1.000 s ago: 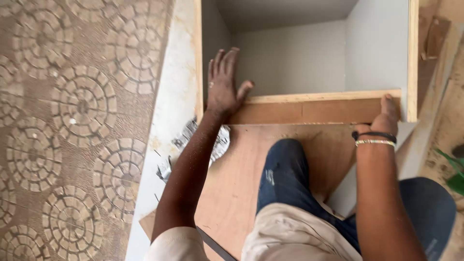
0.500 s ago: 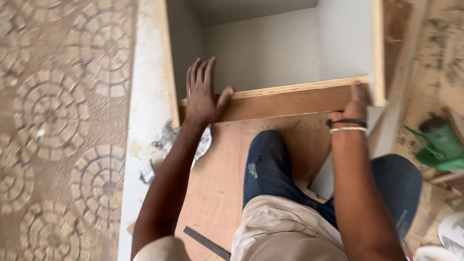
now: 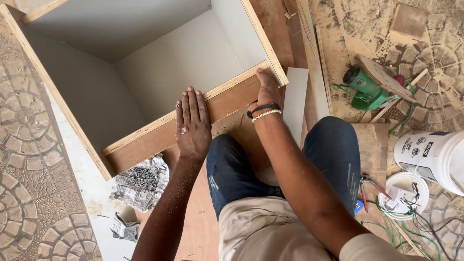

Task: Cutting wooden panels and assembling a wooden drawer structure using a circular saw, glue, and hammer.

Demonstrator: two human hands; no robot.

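The person's left hand lies flat, fingers together and outstretched, palm down on the front rail of the open plywood cabinet box with pale grey inner faces; it grips nothing, it only presses. The right hand, with a black band and a beaded bracelet at the wrist, presses on the same rail at the box's near right corner, fingers curled over the raw edge; how tightly they close cannot be told. The box lies on its back on the floor, its rail resting against the brown plywood sheet on which the person kneels in blue jeans.

Judging from this, both hands merely bear on the rail, so if the joint is not yet fixed it could slip out of line at the corner under uneven pressure. Splinters from the raw edge could catch the curled fingers. A heap of small dark nails on crumpled newspaper sits just beside the left forearm and could be scattered by an elbow. To the right, the green power tool, the white plastic bucket and the loose green wires lie near the knee and could snag.
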